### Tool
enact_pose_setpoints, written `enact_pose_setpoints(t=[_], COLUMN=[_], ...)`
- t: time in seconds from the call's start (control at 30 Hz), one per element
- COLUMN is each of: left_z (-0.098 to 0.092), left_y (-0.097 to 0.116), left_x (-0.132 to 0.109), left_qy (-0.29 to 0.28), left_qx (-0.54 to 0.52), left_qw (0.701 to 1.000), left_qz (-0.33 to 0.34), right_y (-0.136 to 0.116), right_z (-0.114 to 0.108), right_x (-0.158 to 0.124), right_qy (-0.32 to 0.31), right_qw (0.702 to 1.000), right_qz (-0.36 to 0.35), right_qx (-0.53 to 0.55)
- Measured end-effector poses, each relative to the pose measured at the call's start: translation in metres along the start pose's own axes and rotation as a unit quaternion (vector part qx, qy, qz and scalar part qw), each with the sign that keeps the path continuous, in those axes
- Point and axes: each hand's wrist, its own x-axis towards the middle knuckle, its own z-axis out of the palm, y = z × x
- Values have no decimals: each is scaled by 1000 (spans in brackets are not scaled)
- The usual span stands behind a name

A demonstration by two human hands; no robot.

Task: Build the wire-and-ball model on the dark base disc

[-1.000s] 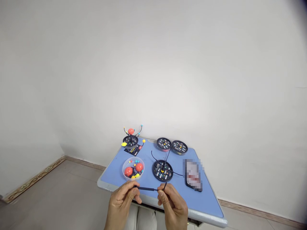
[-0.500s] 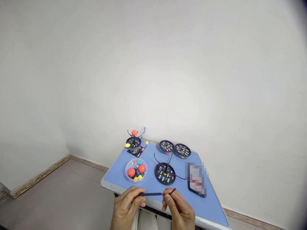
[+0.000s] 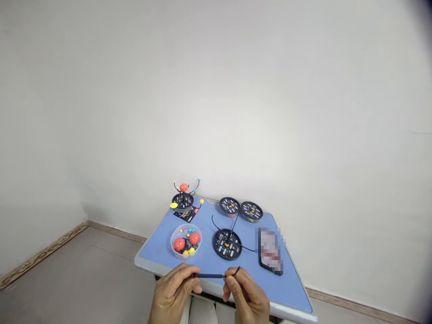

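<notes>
My left hand (image 3: 175, 290) pinches the left end of a thin black rod (image 3: 211, 276) above the table's front edge. At the rod's right end, the fingers of my right hand (image 3: 248, 292) are closed on a thin dark piece that sticks up past them. Whether the two parts are joined cannot be made out. Beyond my hands lies a round black base (image 3: 222, 252) with printed labels and curved black arms. To its left, a clear round bowl (image 3: 172, 249) holds red balls and smaller yellow and blue ones.
On the blue table (image 3: 162, 252), a model (image 3: 184, 187) with a red ball and coloured balls on arms stands back left. Two round black discs (image 3: 229, 206) (image 3: 251, 210) sit at the back. A blurred phone-like object (image 3: 270, 252) lies at the right. A wall rises behind.
The view has shifted slightly, so the table and its objects appear a little further left. My hands keep their hold on the black pieces.
</notes>
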Motion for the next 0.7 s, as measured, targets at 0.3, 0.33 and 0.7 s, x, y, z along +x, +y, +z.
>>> enact_pose_setpoints(t=[0.3,0.33,0.7], left_z=[3,3,38], left_y=[-12,-16,-60], left_x=[-6,-8,-17], left_qy=[-21,-26,-38], left_qx=[15,13,-14], left_qw=[1000,999,995], left_qz=[-12,-17,-94], right_y=[12,15,46], right_z=[-2,-1,-3], right_x=[-2,-2,-3], right_qy=[-15,-11,80], right_qw=[999,999,991], right_qz=[35,44,109], right_qx=[-15,-15,-17])
